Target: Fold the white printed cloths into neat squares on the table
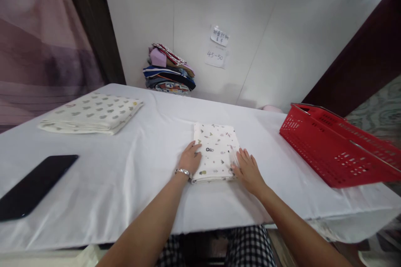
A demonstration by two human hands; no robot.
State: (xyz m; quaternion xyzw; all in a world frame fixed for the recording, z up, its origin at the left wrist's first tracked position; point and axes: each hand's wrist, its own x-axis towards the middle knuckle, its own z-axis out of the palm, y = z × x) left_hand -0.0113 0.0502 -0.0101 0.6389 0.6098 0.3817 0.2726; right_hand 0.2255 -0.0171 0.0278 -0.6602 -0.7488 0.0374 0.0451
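Note:
In front of me a small folded white cloth (216, 150) with a print of little plants and figures lies flat on the white-covered table (156, 200). My left hand (190, 159) rests along its left edge, fingers stretched onto the fabric, a silver bracelet at the wrist. On the opposite edge, my right hand (249, 172) lies with its fingers apart, the tips touching the cloth. Neither hand grips it. The underside of the cloth is hidden.
A larger folded cloth with grey cloud shapes (94, 112) lies at left, behind a black phone-like slab (37, 185). At right stands a red plastic basket (332, 146). Folded fabrics (169, 71) are stacked by the wall, near paper notes (216, 56).

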